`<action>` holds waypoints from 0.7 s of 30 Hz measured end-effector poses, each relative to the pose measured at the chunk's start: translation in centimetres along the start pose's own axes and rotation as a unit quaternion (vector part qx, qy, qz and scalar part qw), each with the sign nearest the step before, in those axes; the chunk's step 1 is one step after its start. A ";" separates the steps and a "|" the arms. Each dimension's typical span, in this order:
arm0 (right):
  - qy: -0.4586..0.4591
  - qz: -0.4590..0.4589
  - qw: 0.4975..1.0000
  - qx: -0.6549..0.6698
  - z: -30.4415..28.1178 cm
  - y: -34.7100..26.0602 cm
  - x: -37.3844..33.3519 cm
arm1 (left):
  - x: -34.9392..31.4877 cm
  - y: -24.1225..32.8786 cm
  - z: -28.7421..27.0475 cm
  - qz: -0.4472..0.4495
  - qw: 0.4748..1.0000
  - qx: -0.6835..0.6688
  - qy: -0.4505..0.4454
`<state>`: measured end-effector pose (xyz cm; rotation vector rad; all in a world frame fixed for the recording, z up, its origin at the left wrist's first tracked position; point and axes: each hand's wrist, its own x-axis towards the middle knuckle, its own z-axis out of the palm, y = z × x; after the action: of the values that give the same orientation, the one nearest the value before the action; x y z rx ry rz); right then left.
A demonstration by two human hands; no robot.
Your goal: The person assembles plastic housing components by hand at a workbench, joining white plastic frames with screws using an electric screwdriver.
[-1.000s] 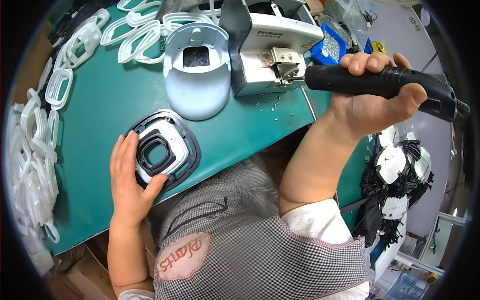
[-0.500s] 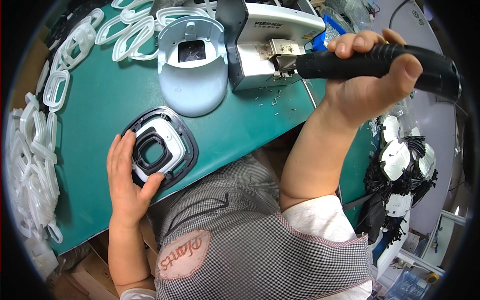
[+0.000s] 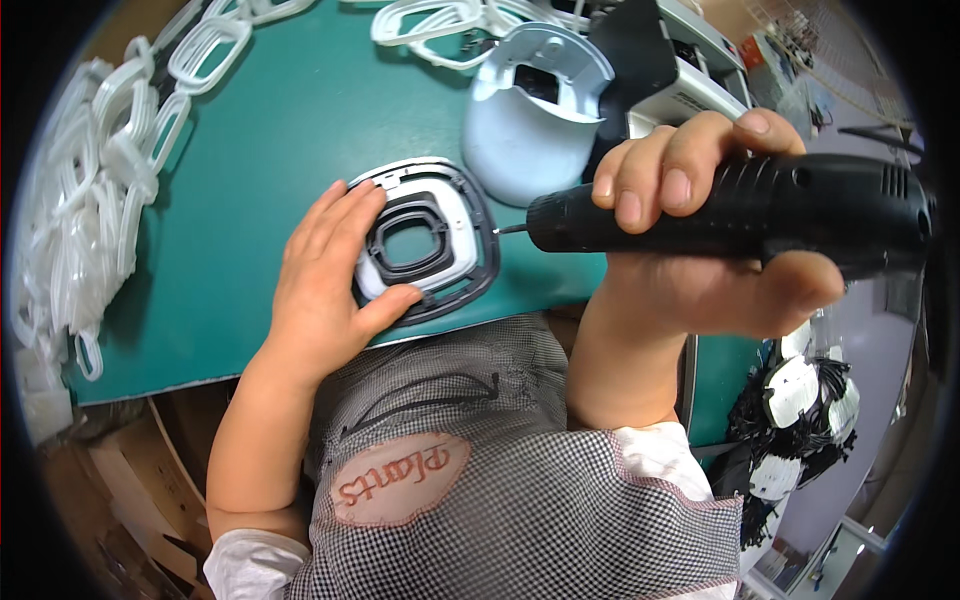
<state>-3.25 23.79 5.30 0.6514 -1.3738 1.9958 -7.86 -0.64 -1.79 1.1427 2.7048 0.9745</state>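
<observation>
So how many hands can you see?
2: the left hand holds the edge of the black-and-white frame on the green table, and the right hand grips the black power screwdriver.

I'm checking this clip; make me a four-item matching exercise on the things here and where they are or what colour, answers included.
1. left hand
2. black screwdriver
3. curved housing
4. heap of ring-shaped pieces

A. whitish, at the far left
B. gripped in the right hand
C. spread along the left side of the black-and-white frame
D. pale blue, on the green tabletop

Right pairs: 1-C, 2-B, 3-D, 4-A
</observation>
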 end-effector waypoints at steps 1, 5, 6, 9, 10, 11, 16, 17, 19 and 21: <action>-0.005 0.006 1.000 0.007 0.4 0.5 -0.1 | -0.1 0.0 0.1 0.000 1.000 -0.004 0.004; -0.044 -0.014 0.999 -0.005 1.4 2.1 -0.2 | -0.3 -0.3 0.1 -0.007 1.000 -0.010 0.007; -0.048 -0.009 0.999 0.002 1.4 2.5 -0.2 | -0.4 -0.3 0.1 -0.006 1.000 -0.007 0.008; -0.030 0.005 0.999 -0.013 1.9 2.5 -0.4 | -0.3 -0.4 0.2 -0.001 1.000 -0.009 0.008; -0.031 0.017 0.999 -0.031 2.1 2.5 -0.5 | -0.3 -0.5 0.2 0.002 1.000 -0.009 0.009; -0.032 0.028 0.998 -0.049 2.3 2.4 -0.5 | -0.4 -0.5 0.2 0.000 1.000 -0.010 0.009; -0.039 0.083 0.986 -0.137 3.2 1.9 -0.4 | -0.4 -0.6 0.2 0.001 1.000 -0.003 0.007; -0.041 0.094 0.983 -0.154 3.4 1.8 -0.4 | -0.4 -0.5 0.2 -0.001 1.000 -0.002 0.008; -0.046 0.113 0.975 -0.186 3.8 1.6 -0.1 | -0.4 -0.3 0.1 0.001 1.000 -0.003 0.008; -0.052 0.122 0.971 -0.199 4.2 1.3 0.5 | -0.4 0.1 -0.1 -0.009 1.000 0.000 0.012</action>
<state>-4.31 19.59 6.24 0.4231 -1.9285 1.8020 -7.53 -0.97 -1.74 1.1117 2.7294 0.9907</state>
